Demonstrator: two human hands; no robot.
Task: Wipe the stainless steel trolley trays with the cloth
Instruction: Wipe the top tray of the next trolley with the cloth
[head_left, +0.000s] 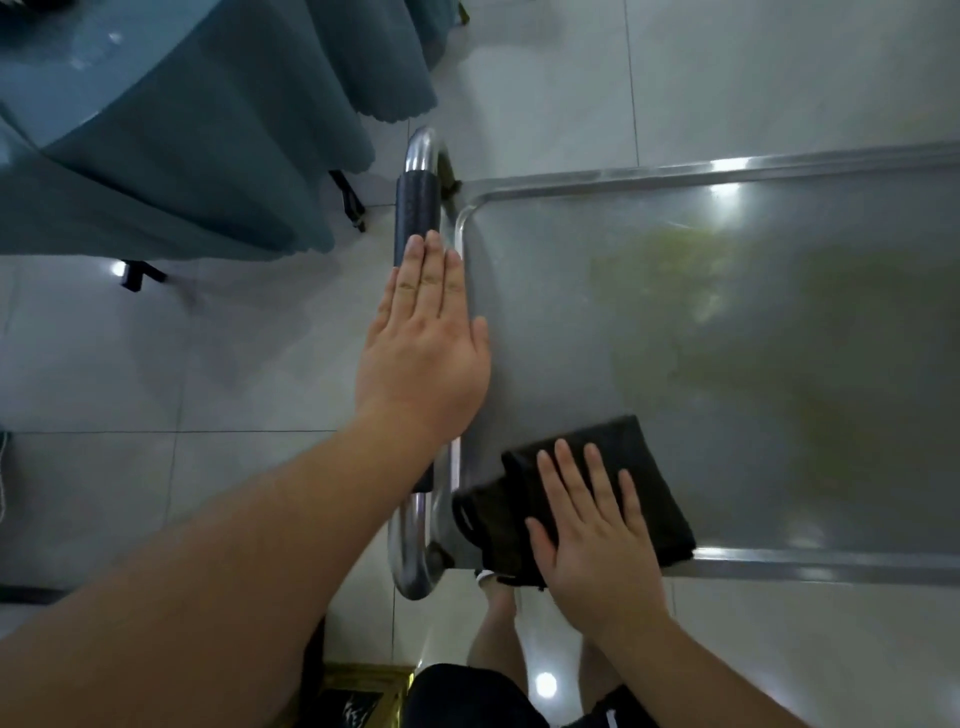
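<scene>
This looks like a restaurant or banquet hall. A round table stands draped to the floor in a teal cloth, with folding black legs showing under the hem. Beside it is a steel service trolley on glossy pale floor tiles reflecting ceiling lights.

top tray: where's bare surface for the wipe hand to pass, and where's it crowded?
Free: the wide middle of the tray, bordered by the far rim, the handle-side rim and the cloth; it carries a yellowish smear but nothing stands on it. Crowded: the near handle-side corner, where the right hand presses the cloth flat. The left hand covers the handle.
</scene>
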